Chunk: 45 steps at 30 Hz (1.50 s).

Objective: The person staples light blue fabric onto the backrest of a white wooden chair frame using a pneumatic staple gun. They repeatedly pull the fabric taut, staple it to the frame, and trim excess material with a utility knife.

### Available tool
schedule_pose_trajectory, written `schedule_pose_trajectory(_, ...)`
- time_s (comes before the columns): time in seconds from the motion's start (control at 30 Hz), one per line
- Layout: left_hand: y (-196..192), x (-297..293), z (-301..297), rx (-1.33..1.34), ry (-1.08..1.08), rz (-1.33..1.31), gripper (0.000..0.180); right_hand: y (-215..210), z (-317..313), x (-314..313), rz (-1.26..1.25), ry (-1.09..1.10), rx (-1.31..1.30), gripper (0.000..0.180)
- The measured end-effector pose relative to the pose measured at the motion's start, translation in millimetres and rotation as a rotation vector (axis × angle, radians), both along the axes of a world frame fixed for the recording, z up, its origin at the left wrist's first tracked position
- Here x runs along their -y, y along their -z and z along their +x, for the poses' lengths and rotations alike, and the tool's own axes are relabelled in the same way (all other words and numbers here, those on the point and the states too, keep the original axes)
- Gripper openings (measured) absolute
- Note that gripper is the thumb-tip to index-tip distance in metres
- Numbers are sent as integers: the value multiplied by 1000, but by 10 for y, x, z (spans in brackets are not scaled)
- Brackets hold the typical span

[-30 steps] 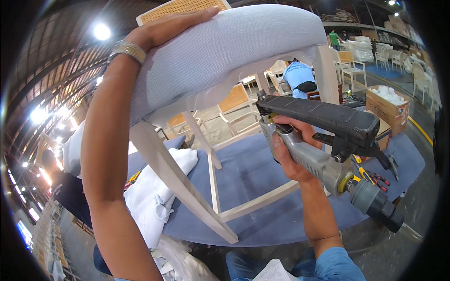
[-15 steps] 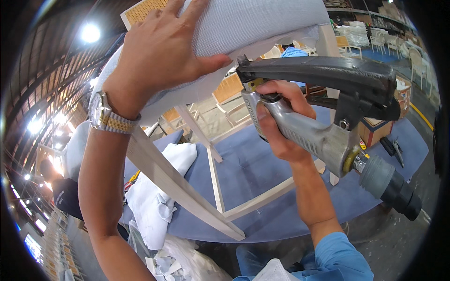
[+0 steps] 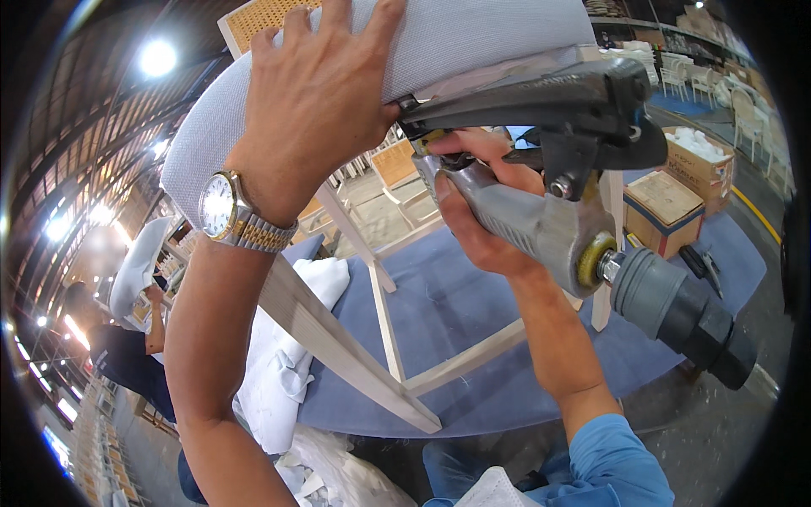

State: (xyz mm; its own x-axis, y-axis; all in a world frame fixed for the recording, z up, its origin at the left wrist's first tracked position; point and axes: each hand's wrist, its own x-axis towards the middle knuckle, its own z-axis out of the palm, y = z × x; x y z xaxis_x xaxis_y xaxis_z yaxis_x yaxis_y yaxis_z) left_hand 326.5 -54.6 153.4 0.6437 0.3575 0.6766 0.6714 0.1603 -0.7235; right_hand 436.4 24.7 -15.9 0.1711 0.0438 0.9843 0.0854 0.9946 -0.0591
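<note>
My left hand (image 3: 325, 106), a wristwatch on its wrist, lies spread over the grey-blue fabric of an upholstered chair seat (image 3: 481, 38) at the top. Its fingers are apart and its thumb comes down by the seat's edge. In my right hand (image 3: 486, 198) is a pneumatic staple gun (image 3: 541, 220), gripped round its metal handle. The gun's black nose meets the underside edge of the seat, close to my left thumb. Pale fabric hangs along that edge, partly hidden by the gun. Bare wooden legs and rails (image 3: 346, 346) of the chair frame slant down below.
The chair stands on a blue-grey padded table (image 3: 456, 313). Folded white fabric (image 3: 291, 372) lies on the left, cardboard boxes (image 3: 663, 211) and a black-handled tool (image 3: 705, 270) on the right. A hose coupling (image 3: 684, 308) trails from the gun. Another person (image 3: 131, 355) handles a seat at far left.
My left hand has slid right along the seat, its wrist turning. The staple gun has moved slightly left and up, nearer my left thumb. At far left, the other person's raised arm now shows.
</note>
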Motion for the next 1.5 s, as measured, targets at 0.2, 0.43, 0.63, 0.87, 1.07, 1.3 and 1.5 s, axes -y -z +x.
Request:
schedule_pose_trajectory(0.2, -25, -265, -256, -49, 102, 106, 95, -32, -46, 38, -17, -7, 11, 30)
schedule_pose_trajectory(0.43, 40, -223, -255, -66, 173, 107, 92, -58, -81, 38, -23, 24, 60, 30)
schedule_pose_trajectory(0.63, 392, -83, -452, -57, 332, -150, 102, 59, 70, 212, 49, 223, 113, 31)
schedule_pose_trajectory(0.87, -297, 76, -386, -31, 568, -299, 64, 252, 354, 251, -8, 40, -71, 28)
schedule_pose_trajectory(1.07, -871, -286, -619, 459, 258, -666, 88, 277, 278, 320, -35, 86, 28, 28)
schedule_pose_trajectory(1.3, -496, -115, -638, -43, 189, -229, 111, 103, 96, 276, 59, 49, -26, 29)
schedule_pose_trajectory(1.5, -189, -42, -485, -64, 173, -19, 106, 62, -46, 271, 40, 80, 6, 29)
